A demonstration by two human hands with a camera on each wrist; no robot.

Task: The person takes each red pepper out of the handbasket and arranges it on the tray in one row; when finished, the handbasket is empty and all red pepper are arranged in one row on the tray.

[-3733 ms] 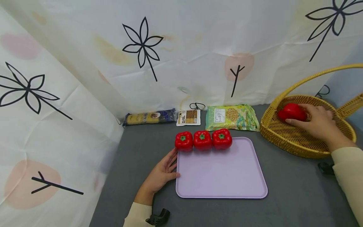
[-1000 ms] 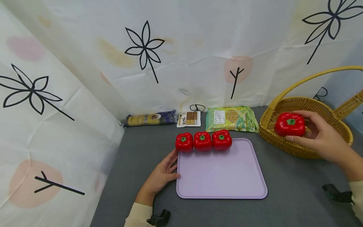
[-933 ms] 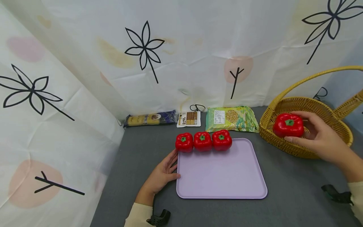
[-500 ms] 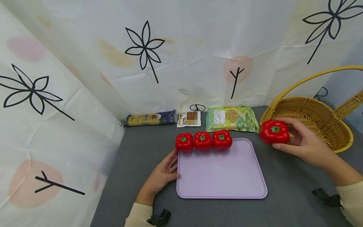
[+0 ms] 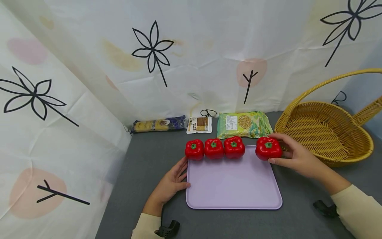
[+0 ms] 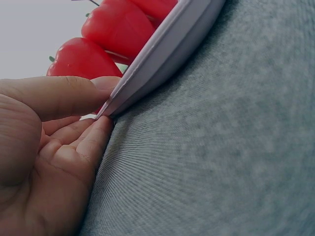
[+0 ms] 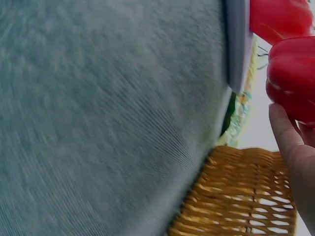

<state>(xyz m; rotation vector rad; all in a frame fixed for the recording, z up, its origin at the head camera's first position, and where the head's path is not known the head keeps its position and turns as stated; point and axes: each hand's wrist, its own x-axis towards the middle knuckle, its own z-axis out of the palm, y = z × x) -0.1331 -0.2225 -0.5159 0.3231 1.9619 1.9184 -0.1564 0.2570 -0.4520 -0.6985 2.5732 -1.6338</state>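
Note:
A lilac tray lies on the grey table. Along its back edge stand three red bell peppers, left, middle and right, close side by side with green stems up. My left hand pinches the tray's left rim; the left wrist view shows the thumb above the rim and fingers underneath. With my right hand I hold another red bell pepper over the tray's back right corner, thumb in front and fingers behind. A gap separates it from the row.
A wicker basket with a tall handle stands at the right, nothing visible in it. Behind the tray lie a long blue and yellow packet, a small brown and white packet and a green bag along a patterned cloth backdrop.
My right hand has lifted the bell pepper out of the basket and carried it left to the tray's back right corner. My left hand and the three peppers on the tray stay put.

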